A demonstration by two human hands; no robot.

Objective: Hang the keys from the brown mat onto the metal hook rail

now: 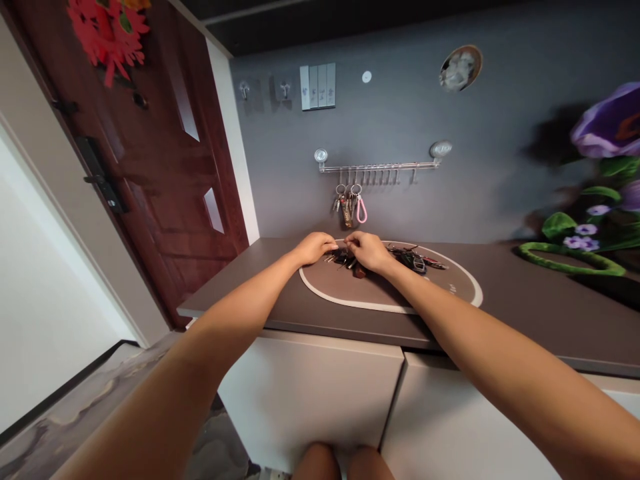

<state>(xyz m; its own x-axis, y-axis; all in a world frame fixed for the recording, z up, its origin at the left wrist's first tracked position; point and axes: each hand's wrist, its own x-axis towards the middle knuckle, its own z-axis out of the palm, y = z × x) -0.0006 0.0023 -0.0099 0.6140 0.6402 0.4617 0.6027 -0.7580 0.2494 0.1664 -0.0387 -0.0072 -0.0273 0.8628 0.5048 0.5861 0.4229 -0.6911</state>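
Note:
Both my hands are over a brown oval mat with a pale border (345, 305), at the counter's back edge. A bunch of keys (343, 259) with dark pieces lies between them. My left hand (314, 248) is at the left end of the keys, its thumb and fingers closed together; what they pinch is too small to make out. From the other side my right hand (370, 252) curls its fingers closed on the bunch, hiding part of it. Right of that wrist lies a pile of dark keys and key fobs (416, 260).
A clear rail with hooks (380, 167) is on the grey wall, with key bunches (345, 207) and a pink loop (361, 210) hanging at its left end. A purple artificial flower (607, 127) stands at right. The dark red door (165, 167) is at left.

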